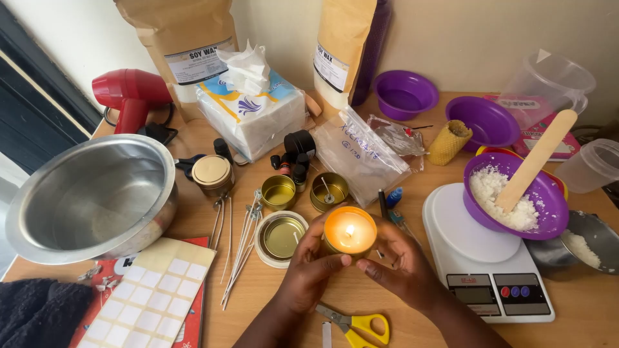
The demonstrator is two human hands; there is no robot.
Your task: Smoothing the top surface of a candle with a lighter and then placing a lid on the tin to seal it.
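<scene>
A small gold tin candle (349, 230) with a lit wick and glowing orange wax stands on the wooden table (271, 303). My left hand (309, 270) cups its left side and my right hand (400, 261) cups its right side, the fingertips of both meeting in front of the tin. Two open gold tins (278, 191) (329, 191) with wicks stand just behind it. A gold lid (281, 237) lies to the left of the candle. Yellow-handled scissors (358, 323) lie near my wrists.
A white kitchen scale (490, 264) carries a purple bowl (538, 209) of white wax flakes with a wooden stick. At the left sit a big steel bowl (93, 196), a sticker sheet (148, 296) and loose wicks (242, 241). Wax bags, tissues and a red hair dryer (132, 93) line the back.
</scene>
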